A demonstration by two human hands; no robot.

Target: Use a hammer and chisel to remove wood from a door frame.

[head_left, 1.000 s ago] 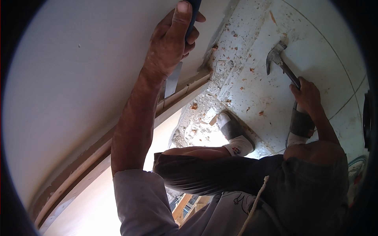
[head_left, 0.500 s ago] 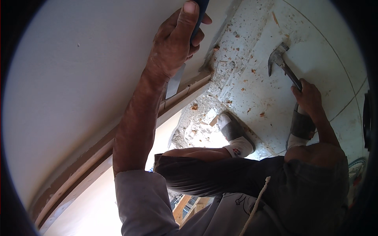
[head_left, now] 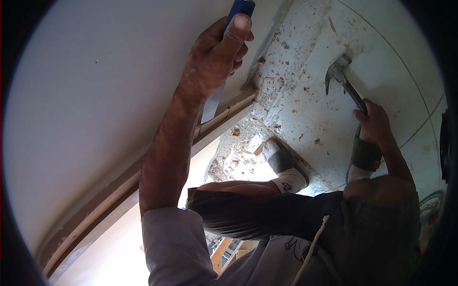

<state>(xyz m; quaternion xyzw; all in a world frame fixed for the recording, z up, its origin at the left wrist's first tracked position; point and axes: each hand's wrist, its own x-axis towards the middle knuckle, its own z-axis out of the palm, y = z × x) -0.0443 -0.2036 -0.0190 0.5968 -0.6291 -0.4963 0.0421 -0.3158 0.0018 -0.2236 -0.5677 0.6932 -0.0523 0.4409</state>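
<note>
My left hand (head_left: 214,59) is closed around the blue handle (head_left: 241,5) of a tool whose flat metal blade (head_left: 210,108) shows below the fist, beside a wooden door-frame strip (head_left: 229,108) along the pale wall (head_left: 95,95). The blade's tip is at the strip; whether it touches is hard to tell. On the right, my right hand (head_left: 374,121) grips the dark shaft of a claw hammer (head_left: 338,71), its head over the white tiled floor (head_left: 381,57).
Rubble and wood chips (head_left: 238,143) lie along the broken floor edge beside my slippered feet (head_left: 279,157). Light timber pieces (head_left: 219,252) show below my bent leg. A coiled cable or hose (head_left: 429,205) is at the far right.
Over the last second my left hand shifts right and a little down, showing more of the blue handle's end. My right hand and the hammer move slightly down and right.
</note>
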